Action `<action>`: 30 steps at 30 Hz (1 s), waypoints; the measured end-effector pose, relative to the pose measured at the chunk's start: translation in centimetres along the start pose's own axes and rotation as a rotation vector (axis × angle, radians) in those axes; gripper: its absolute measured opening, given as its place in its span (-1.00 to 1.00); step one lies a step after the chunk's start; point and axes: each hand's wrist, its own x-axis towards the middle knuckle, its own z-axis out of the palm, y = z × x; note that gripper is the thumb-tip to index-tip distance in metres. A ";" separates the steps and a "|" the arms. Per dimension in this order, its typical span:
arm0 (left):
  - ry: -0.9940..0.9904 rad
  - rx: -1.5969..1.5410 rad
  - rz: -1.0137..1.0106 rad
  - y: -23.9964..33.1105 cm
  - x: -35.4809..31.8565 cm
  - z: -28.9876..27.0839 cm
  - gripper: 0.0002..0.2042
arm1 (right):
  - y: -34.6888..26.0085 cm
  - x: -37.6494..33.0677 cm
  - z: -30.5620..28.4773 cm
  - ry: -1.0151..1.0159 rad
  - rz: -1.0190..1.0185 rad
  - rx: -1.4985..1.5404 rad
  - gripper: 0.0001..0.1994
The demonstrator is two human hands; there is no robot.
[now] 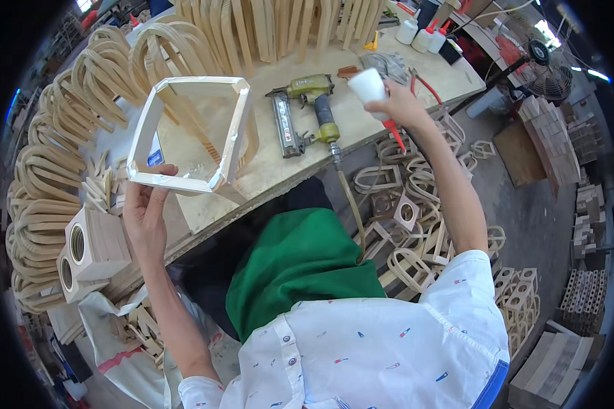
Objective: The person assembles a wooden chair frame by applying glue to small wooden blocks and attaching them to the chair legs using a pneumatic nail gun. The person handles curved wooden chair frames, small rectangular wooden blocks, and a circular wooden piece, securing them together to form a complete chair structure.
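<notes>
My left hand grips the near corner of a square wooden frame wrapped in pale tape, holding it tilted above the workbench. My right hand is raised over the bench's right side, closed around a white glue bottle turned upside down, its red nozzle pointing down past my wrist. A nail gun with a green-yellow body lies on the bench between the two hands, its air hose trailing off the front edge.
Rows of bent wooden arches crowd the bench's left and back. Wooden blocks with round holes sit by my left wrist. More glue bottles stand at the back right. Arched and square wooden pieces pile on the floor, with a fan beyond.
</notes>
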 end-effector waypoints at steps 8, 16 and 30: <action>0.109 0.117 -0.064 1.1 -0.6 0.6 -0.85 | 7.4 3.3 4.7 0.103 -0.093 -0.431 -0.44; 0.187 0.288 0.123 1.0 -1.7 0.9 -0.37 | -15.3 -8.4 9.1 -0.233 -0.372 0.559 -0.44; 0.497 1.066 -0.001 -0.3 -1.6 -17.4 -0.65 | -19.6 -8.9 12.0 -0.072 -0.408 0.735 -0.80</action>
